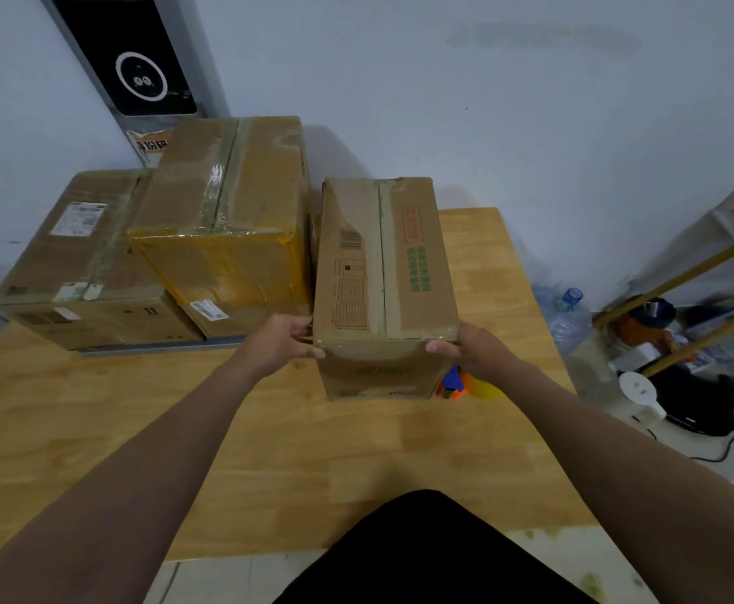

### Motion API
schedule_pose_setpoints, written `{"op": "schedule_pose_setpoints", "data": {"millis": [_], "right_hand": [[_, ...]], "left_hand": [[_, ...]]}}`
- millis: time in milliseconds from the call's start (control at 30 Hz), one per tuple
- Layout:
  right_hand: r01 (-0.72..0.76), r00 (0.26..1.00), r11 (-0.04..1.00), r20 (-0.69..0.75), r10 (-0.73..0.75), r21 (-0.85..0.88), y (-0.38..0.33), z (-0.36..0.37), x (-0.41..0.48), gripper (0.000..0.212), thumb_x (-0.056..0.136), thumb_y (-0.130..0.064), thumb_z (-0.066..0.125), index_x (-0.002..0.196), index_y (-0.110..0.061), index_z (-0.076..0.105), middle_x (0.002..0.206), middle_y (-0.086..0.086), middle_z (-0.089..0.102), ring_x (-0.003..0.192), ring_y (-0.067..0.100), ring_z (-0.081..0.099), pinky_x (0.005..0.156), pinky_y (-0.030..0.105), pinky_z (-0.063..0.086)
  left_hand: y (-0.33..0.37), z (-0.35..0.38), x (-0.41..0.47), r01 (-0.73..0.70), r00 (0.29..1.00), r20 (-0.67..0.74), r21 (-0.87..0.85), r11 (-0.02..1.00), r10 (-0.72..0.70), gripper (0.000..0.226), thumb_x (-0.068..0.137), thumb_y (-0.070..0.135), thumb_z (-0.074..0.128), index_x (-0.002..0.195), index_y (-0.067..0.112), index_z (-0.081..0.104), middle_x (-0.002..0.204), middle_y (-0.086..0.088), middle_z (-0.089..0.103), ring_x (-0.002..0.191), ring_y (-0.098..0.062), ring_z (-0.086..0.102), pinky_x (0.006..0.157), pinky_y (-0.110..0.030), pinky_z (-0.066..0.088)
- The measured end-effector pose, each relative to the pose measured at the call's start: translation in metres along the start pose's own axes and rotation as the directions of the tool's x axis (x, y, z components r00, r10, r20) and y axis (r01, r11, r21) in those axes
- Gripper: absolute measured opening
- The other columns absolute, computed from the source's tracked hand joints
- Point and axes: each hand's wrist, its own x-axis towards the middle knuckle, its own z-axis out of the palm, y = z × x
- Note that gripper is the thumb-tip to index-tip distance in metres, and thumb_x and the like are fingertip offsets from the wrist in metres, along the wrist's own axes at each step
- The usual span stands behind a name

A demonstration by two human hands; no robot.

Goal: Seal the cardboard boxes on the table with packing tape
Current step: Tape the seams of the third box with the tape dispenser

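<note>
Over the near stretch of the wooden desk (pixel 182 429) both forearms reach forward; the left grip (pixel 284 340) is curled round the near left corner of the cardboard box (pixel 382 272); the right grip (pixel 461 346) is clamped on its near right corner; both are holding the box, and by one end only. The box lies lengthwise away from the person, towards the right of the desk, with a strip of tape along its top seam; whether its base rests fully on the desk I cannot tell. That hold is the first risk; with the far end unsupported, a lift or turn could twist the box out of the fingers. Just below the right wrist, beside the box's lower corner, sits what looks like an orange-and-blue tape dispenser (pixel 454 382), partly hidden; setting the box down or sliding it rightwards could trap the dispenser or shove it towards the desk's edge. Farther back on the left, a yellow-taped carton (pixel 225 220) stands just beside the box; a swing that way would likely knock it; beyond it lies a labelled carton (pixel 82 263).
</note>
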Motion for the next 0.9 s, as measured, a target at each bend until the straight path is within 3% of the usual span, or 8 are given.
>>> {"op": "schedule_pose_setpoints", "data": {"millis": [133, 233, 333, 500, 567, 633, 733, 900], "right_hand": [[-0.057, 0.997, 0.993, 0.051, 0.052, 0.101, -0.002, 0.001, 0.001, 0.032, 0.092, -0.049, 0.066, 0.123, -0.044, 0.060, 0.123, -0.020, 0.064, 0.119, 0.012, 0.060, 0.097, 0.027, 0.048], [-0.134, 0.986, 0.989, 0.092, 0.140, -0.067, 0.007, 0.000, 0.008, 0.061, 0.079, -0.084, 0.054, 0.131, -0.054, 0.054, 0.140, -0.016, 0.058, 0.134, 0.017, 0.050, 0.118, 0.059, 0.025], [-0.214, 0.950, 0.845, 0.096, 0.297, -0.489, 0.010, -0.008, 0.015, 0.098, 0.071, -0.096, 0.034, 0.152, -0.039, 0.037, 0.154, -0.005, 0.045, 0.148, 0.026, 0.029, 0.117, 0.067, 0.000], [-0.343, 0.907, 0.709, -0.021, 0.420, -0.616, -0.018, -0.012, 0.005, 0.117, 0.083, -0.077, 0.057, 0.159, -0.005, 0.007, 0.162, 0.014, 0.030, 0.152, 0.032, 0.021, 0.122, 0.059, 0.008], [-0.397, 0.895, 0.748, -0.043, 0.444, -0.532, -0.019, -0.019, 0.003, 0.139, 0.074, -0.065, 0.077, 0.157, -0.002, -0.014, 0.163, 0.018, 0.024, 0.152, 0.035, 0.020, 0.121, 0.056, 0.017], [-0.361, 0.927, 0.836, -0.062, 0.370, -0.413, -0.022, -0.029, 0.003, 0.149, 0.066, -0.055, 0.088, 0.156, -0.013, -0.023, 0.168, 0.014, 0.007, 0.154, 0.036, 0.009, 0.120, 0.056, 0.023], [-0.113, 0.993, 0.892, -0.071, 0.091, -0.437, -0.044, -0.028, -0.003, 0.118, 0.086, -0.051, 0.071, 0.159, -0.026, -0.018, 0.169, 0.002, -0.014, 0.155, 0.030, -0.012, 0.124, 0.055, 0.008], [0.026, 0.995, 0.826, 0.090, 0.030, -0.563, -0.061, 0.011, -0.005, 0.061, 0.107, -0.055, 0.016, 0.162, -0.034, 0.002, 0.167, -0.013, -0.016, 0.152, 0.015, -0.023, 0.125, 0.050, -0.004]], "left_hand": [[0.001, 0.002, 0.005, -0.004, 1.000, -0.021, 0.010, 1.000, 0.004, 0.057, 0.078, 0.011, 0.087, 0.127, 0.032, 0.068, 0.117, 0.012, 0.075, 0.115, -0.007, 0.066, 0.106, -0.040, 0.052], [0.000, 0.004, 0.005, 0.010, 0.999, -0.039, 0.053, 0.999, -0.008, 0.057, 0.078, 0.013, 0.087, 0.130, 0.029, 0.068, 0.116, 0.012, 0.075, 0.113, -0.006, 0.068, 0.104, -0.043, 0.053], [0.005, 0.004, 0.006, 0.032, 0.998, -0.050, 0.161, 0.986, -0.024, 0.057, 0.076, 0.018, 0.089, 0.128, 0.028, 0.069, 0.116, 0.009, 0.076, 0.111, -0.009, 0.069, 0.101, -0.044, 0.055], [0.028, 0.002, 0.005, 0.070, 0.996, -0.077, 0.434, 0.898, -0.040, 0.054, 0.070, 0.024, 0.094, 0.116, 0.017, 0.068, 0.117, -0.001, 0.073, 0.101, -0.015, 0.066, 0.089, -0.036, 0.056], [0.037, 0.005, 0.000, 0.066, 0.997, -0.068, 0.481, 0.874, -0.038, 0.080, 0.071, 0.025, 0.093, 0.140, 0.016, 0.053, 0.136, -0.006, 0.063, 0.116, -0.022, 0.061, 0.092, -0.038, 0.054], [0.045, 0.010, -0.008, 0.033, 0.998, -0.059, 0.452, 0.891, -0.007, 0.113, 0.078, 0.036, 0.087, 0.163, 0.024, 0.014, 0.165, -0.008, 0.028, 0.145, -0.032, 0.038, 0.109, -0.050, 0.046], [0.056, 0.025, -0.010, -0.056, 0.993, -0.062, 0.492, 0.869, 0.099, 0.094, 0.096, 0.059, 0.057, 0.164, 0.029, -0.001, 0.171, 0.000, -0.015, 0.158, -0.026, -0.009, 0.124, -0.061, 0.013], [0.060, 0.059, -0.005, -0.117, 0.989, 0.014, 0.681, 0.723, 0.147, 0.066, 0.106, 0.060, 0.016, 0.164, 0.030, 0.007, 0.171, -0.002, -0.016, 0.156, -0.024, -0.019, 0.125, -0.056, -0.004]]}}
